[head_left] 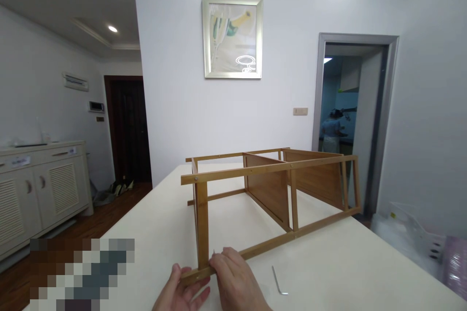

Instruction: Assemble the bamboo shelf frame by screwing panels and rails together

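A brown wooden shelf rack (270,169) lies on its side on the white table (146,233), with its shelf panels standing upright. At its near left corner, my left hand (180,291) is closed around the end of the lower rail, thumb on the outer side and fingers beneath. Just right of that corner post, my right hand (235,279) is closed on the same rail, its fingertips against the joint. A tiny thin tip shows above those fingers, too small to name. To the right of my right hand, an L-shaped hex key (278,282) rests on the tabletop.
Clear plastic wrapping (404,233) and a purple wrapped bundle (454,265) are beyond the table's right edge. A white cabinet (44,189) stands at left. Through the doorway at the right, a person (332,131) stands in another room. A blurred patch covers the lower left.
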Demonstrator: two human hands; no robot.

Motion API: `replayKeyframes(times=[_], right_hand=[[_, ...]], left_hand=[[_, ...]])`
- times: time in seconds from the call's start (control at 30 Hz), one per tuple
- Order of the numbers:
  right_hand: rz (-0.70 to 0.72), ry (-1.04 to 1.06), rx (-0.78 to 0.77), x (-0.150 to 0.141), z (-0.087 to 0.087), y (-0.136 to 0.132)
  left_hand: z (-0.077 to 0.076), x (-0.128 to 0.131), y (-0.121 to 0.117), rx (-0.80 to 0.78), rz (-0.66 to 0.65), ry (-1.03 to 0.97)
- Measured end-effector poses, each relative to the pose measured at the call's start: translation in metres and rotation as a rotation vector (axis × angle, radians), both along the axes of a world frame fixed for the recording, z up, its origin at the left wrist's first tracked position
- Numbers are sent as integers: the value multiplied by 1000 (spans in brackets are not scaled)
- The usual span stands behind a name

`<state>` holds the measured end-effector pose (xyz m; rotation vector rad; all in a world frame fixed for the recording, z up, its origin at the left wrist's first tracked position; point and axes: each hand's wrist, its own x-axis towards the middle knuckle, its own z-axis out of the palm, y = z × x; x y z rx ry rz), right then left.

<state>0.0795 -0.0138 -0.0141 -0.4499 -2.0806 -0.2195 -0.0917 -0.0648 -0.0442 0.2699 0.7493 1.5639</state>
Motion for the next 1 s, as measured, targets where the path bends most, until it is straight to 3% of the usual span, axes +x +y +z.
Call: replayKeyframes(times=[0.07, 0.17, 0.43, 0.6, 0.67, 0.83, 1.0], right_hand=[[12, 29, 21, 1, 3, 0], [28, 74, 48, 3, 8, -1], [66, 132, 112, 10, 20, -5], [49, 193, 179, 13, 19, -6], [34, 209, 190, 14, 17, -6], [31, 214, 192, 14, 15, -5], [21, 217, 200, 15, 13, -4]], left_hand=[[-3, 5, 4, 29, -48, -177], [-6, 17, 9, 157, -64, -250], [-7, 30, 4, 468, 4, -56], [-15, 28, 5, 441, -11, -72], [-16, 29, 5, 406, 39, -69], [-12, 36, 1, 348, 165, -50], [-6, 41, -5, 439, 120, -73]])
